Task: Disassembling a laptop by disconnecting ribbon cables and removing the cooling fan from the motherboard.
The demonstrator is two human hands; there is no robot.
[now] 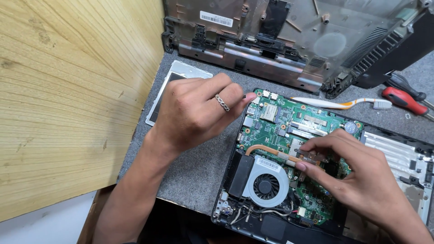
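Opened laptop chassis lies on grey felt worktop, green motherboard exposed inside it. Landmark: the motherboard.

Left hand hovers just left of the motherboard's upper left corner, fingers curled in, thumb and forefinger pressed together at the tip right beside the board edge. Something small and dark seems pinched there, too small to tell what. Ring on one finger.

Right hand rests over the motherboard's right-centre part. Fingertips pressed down on the metal heatsink plate, the grip close together on it, thumb at the plate's lower edge. Cannot tell if the plate is lifted or just touched.

Copper heat pipe runs from that plate leftward across the motherboard, curving down toward the cooling fan, which sits at the board's lower left, silver housing, black blades. Coin cell battery at the motherboard's upper right corner. Small wireless card near the board's top left.

Beyond the motherboard's top edge: white-orange toothbrush lying flat on the worktop, bristles pointing right. Further back, removed laptop bottom cover lying inside-up. Up and right of the motherboard, red-handled screwdriver and a black-handled one beside it. Left of the motherboard, behind the left hand, flat silver-framed panel, partly hidden. Far left, wooden board.
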